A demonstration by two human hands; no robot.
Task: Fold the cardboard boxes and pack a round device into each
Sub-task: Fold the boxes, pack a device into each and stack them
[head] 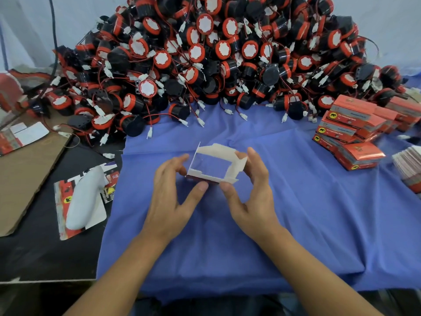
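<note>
A small cardboard box (237, 164), white inside and red outside, is held just above the blue cloth (296, 213) with both ends open, so the cloth shows through it. My left hand (173, 192) grips its left side, thumb on the near edge. My right hand (250, 192) grips its right side, thumb on the near edge and fingers behind the right flaps. A big heap of round black-and-red devices (205, 53) with red wires and white plugs fills the far side of the table.
Closed red boxes (350, 131) are stacked at the right, with a pile of flat blanks (409, 165) beside them. At the left lie a white handheld device (85, 197) on flat box blanks, brown cardboard (25, 172), and the black tabletop.
</note>
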